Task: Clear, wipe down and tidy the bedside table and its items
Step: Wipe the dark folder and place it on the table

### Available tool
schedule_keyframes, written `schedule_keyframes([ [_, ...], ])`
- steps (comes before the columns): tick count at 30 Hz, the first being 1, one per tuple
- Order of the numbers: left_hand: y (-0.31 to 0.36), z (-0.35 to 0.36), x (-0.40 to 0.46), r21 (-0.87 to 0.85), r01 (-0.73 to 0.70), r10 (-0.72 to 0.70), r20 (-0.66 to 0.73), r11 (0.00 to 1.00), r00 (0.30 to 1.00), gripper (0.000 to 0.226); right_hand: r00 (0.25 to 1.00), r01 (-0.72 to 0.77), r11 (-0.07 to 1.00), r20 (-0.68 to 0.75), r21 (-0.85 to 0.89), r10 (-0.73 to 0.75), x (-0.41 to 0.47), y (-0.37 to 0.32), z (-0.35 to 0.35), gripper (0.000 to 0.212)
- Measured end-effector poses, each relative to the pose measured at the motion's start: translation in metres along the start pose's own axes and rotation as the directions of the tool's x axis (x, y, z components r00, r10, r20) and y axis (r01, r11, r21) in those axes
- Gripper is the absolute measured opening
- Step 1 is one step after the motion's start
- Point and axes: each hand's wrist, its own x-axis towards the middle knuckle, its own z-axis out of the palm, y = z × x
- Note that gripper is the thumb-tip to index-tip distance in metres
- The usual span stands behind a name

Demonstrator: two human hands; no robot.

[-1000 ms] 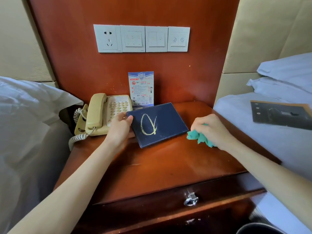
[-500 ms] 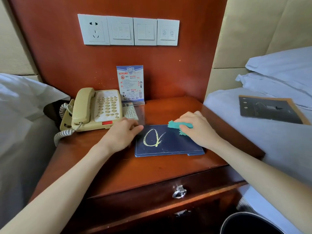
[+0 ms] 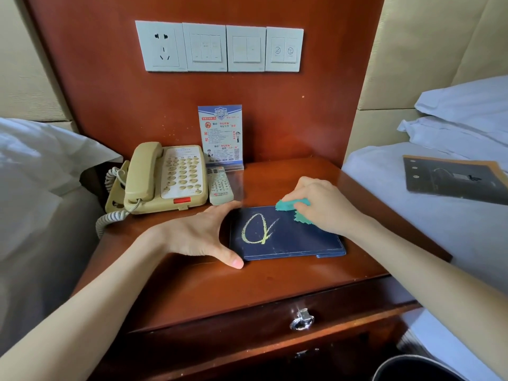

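A dark blue folder lies flat mid-table on the bedside table, bare wood showing toward the front edge. Its left edge is braced by the left hand, fingers spread. A green cloth is clutched in the right hand at the folder's far right corner.

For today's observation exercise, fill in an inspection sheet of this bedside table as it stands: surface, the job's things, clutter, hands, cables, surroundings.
Surface: wooden bedside table, glossy.
Job's things: dark blue board lying flat with a yellow chalk loop; green cloth on its far right corner.
Clutter: phone, remote beside it, upright card at the back.
Hands: left hand braces the board's left edge, fingers straight; right hand grips the cloth.
Cables: coiled phone cord hanging off the left edge.
Surroundings: beds on both sides, wall switches, dark folder on the right bed.
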Motion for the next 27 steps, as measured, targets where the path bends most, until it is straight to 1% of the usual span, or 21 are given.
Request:
schedule_keyframes([
  [2, 0.0, -0.001, -0.001, 0.002, -0.009, 0.009, -0.002, 1.0, 1.0, 0.13, 0.999, 0.032, 0.999, -0.001, 0.022, -0.032, 0.003, -0.012, 0.005, 0.031],
  [5, 0.0, -0.002, -0.003, 0.032, -0.008, 0.009, -0.007, 0.999, 1.0, 0.13, 0.984, 0.135, 0.989, 0.109, 0.053, -0.141, -0.008, -0.022, 0.006, 0.03],
  [6, 0.0, -0.002, -0.003, 0.041, -0.007, 0.007, -0.006, 0.999, 1.0, 0.129, 0.973, 0.17, 0.982, 0.145, 0.084, -0.181, -0.015, -0.022, 0.004, 0.029],
  [8, -0.001, -0.003, -0.004, 0.063, -0.003, 0.003, -0.006, 0.998, 1.0, 0.129, 0.949, 0.217, 0.954, 0.184, 0.205, -0.256, -0.031, -0.019, -0.004, 0.027],
  [10, -0.002, -0.003, -0.004, 0.07, -0.004, 0.005, -0.007, 0.998, 1.0, 0.13, 0.942, 0.222, 0.924, 0.176, 0.312, -0.285, -0.039, -0.009, -0.012, 0.026],
  [11, -0.002, -0.003, -0.003, 0.067, -0.009, 0.01, -0.008, 0.998, 1.0, 0.131, 0.949, 0.211, 0.922, 0.159, 0.324, -0.273, -0.038, -0.002, -0.014, 0.026],
  [13, -0.003, -0.003, -0.004, 0.05, -0.026, 0.027, -0.009, 0.998, 1.0, 0.131, 0.971, 0.156, 0.949, 0.132, 0.274, -0.198, -0.027, 0.011, -0.016, 0.025],
  [15, -0.005, -0.002, -0.004, 0.033, -0.045, 0.045, -0.01, 0.998, 0.999, 0.13, 0.986, 0.099, 0.979, 0.118, 0.177, -0.121, -0.009, 0.016, -0.011, 0.025],
  [18, -0.005, 0.0, -0.004, 0.03, -0.049, 0.049, -0.024, 0.998, 0.998, 0.129, 0.99, 0.093, 0.996, 0.11, 0.004, -0.093, 0.01, 0.008, 0.002, 0.03],
  [19, -0.005, 0.0, -0.004, 0.035, -0.047, 0.048, -0.032, 0.998, 0.998, 0.129, 0.99, 0.093, 0.995, 0.11, -0.02, -0.09, 0.013, 0.002, 0.005, 0.031],
  [21, -0.005, 0.0, -0.004, 0.049, -0.044, 0.046, -0.042, 0.998, 0.998, 0.129, 0.989, 0.106, 0.994, 0.101, -0.012, -0.105, 0.01, -0.007, 0.007, 0.032],
  [23, -0.006, 0.0, -0.003, 0.057, -0.043, 0.046, -0.039, 0.997, 0.998, 0.128, 0.981, 0.156, 0.987, 0.11, 0.028, -0.158, -0.001, -0.013, 0.005, 0.032],
  [27, -0.007, -0.001, -0.002, 0.068, -0.049, 0.05, -0.023, 0.997, 0.998, 0.128, 0.945, 0.272, 0.947, 0.14, 0.172, -0.297, -0.038, -0.016, -0.005, 0.028],
])
